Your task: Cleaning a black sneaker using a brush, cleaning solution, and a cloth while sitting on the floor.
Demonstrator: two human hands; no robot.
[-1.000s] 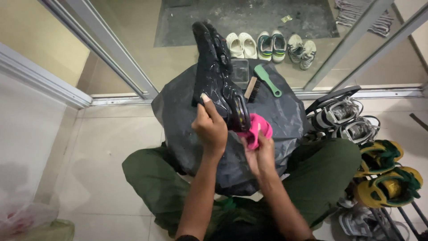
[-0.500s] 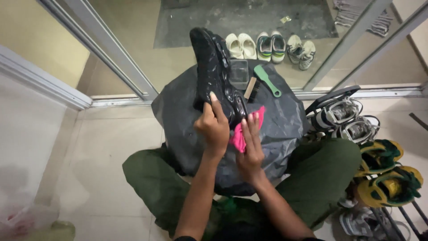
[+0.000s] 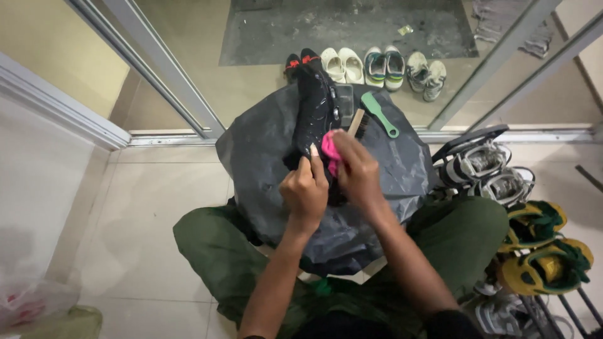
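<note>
Centre frame, over a dark plastic sheet (image 3: 402,169): left hand (image 3: 306,191) clenched around black shoe (image 3: 312,110), right hand (image 3: 358,169) apparently pressing a bunched pink cloth (image 3: 329,148) against it.

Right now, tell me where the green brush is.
In the head view, the green brush lies on the black sheet, upper right of the black shoe, beside a wooden brush.

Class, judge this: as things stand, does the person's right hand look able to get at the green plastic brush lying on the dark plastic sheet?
Probably yes. The green plastic brush lies uncovered just beyond the right hand, though that hand holds a pink cloth.
</note>
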